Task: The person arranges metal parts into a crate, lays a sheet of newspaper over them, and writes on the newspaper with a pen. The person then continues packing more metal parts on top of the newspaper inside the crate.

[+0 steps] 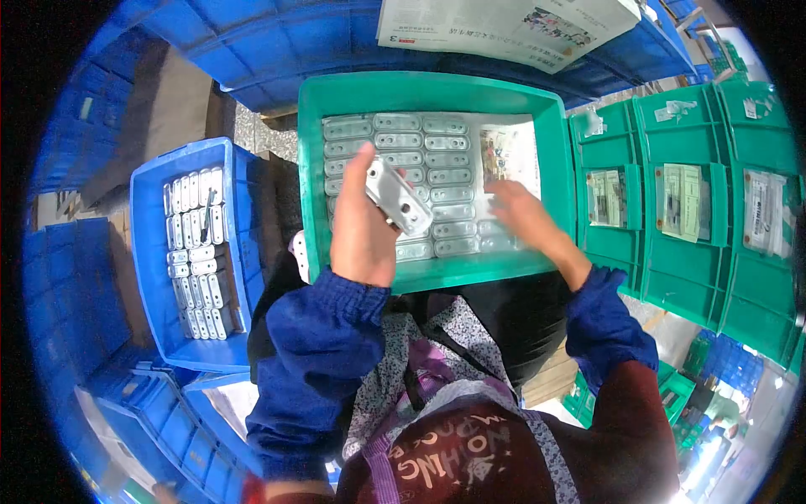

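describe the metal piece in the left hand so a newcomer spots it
Start at the central green crate. Over it, the left hand holds a silvery, round-ended metal piece. Unlike the pieces lying in rows below, it is held up at a slant.

Walled green bin (437,87), open above
Left hand (363,233) and metal pieces (450,176) crowd left and middle; paper (515,148) bare upper right

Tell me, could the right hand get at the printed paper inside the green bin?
Probably yes: the right hand, though blurred, is over the green bin, close to the printed paper, with nothing visible blocking the way.
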`<move>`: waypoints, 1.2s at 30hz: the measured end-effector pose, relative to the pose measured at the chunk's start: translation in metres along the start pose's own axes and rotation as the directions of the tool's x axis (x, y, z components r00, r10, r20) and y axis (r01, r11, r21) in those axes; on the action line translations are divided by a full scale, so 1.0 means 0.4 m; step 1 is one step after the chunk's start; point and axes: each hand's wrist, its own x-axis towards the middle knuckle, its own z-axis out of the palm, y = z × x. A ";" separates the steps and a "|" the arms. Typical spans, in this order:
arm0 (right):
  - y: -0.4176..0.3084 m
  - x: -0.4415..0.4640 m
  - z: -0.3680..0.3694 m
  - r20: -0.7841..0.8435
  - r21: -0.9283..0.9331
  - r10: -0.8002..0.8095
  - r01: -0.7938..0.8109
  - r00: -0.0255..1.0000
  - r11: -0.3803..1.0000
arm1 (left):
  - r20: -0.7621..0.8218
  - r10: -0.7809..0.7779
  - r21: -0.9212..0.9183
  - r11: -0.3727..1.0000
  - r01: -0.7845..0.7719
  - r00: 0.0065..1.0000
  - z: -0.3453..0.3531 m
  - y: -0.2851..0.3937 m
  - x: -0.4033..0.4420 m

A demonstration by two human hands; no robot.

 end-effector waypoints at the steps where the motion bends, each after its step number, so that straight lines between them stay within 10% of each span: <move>1: -0.076 0.032 -0.057 -0.011 0.220 0.064 -0.061 0.998 0.974 | 0.010 -0.007 0.051 0.999 0.006 1.000 0.014 -0.008 -0.008; 4: -0.247 0.074 -0.146 -0.040 0.624 0.079 -0.037 0.996 0.781 | 0.038 0.007 0.101 0.995 -0.010 0.999 0.030 -0.046 -0.010; 8: -0.309 0.085 -0.149 -0.025 0.438 0.096 -0.076 0.995 0.896 | 0.163 0.030 0.201 0.978 -0.063 0.986 0.031 -0.092 -0.006; 13: -0.223 0.076 -0.120 0.133 0.728 0.232 -0.254 0.963 0.637 | 0.170 -0.061 0.478 0.878 -0.028 0.984 0.035 -0.104 -0.013; 16: -0.059 0.054 -0.036 -0.098 0.315 0.118 -0.082 0.988 0.946 | 0.186 0.031 0.497 0.859 -0.121 0.982 0.044 -0.078 -0.035; 20: 0.071 0.015 0.032 0.077 0.094 0.272 -0.278 0.959 0.956 | 0.164 0.097 0.370 0.916 -0.153 0.982 0.035 -0.042 -0.021; 26: 0.126 -0.034 0.100 -0.053 0.064 0.011 -0.007 0.999 0.998 | 0.166 0.067 0.383 0.915 -0.127 0.984 0.027 -0.045 -0.018; 28: 0.133 -0.027 0.118 0.154 0.002 0.117 -0.119 0.981 0.993 | 0.180 0.061 0.381 0.916 -0.127 0.982 0.025 -0.045 -0.018; 36: 0.117 0.016 0.071 -0.087 -0.074 0.103 -0.110 0.991 0.991 | 0.199 0.055 0.394 0.910 -0.132 0.978 0.023 -0.044 -0.019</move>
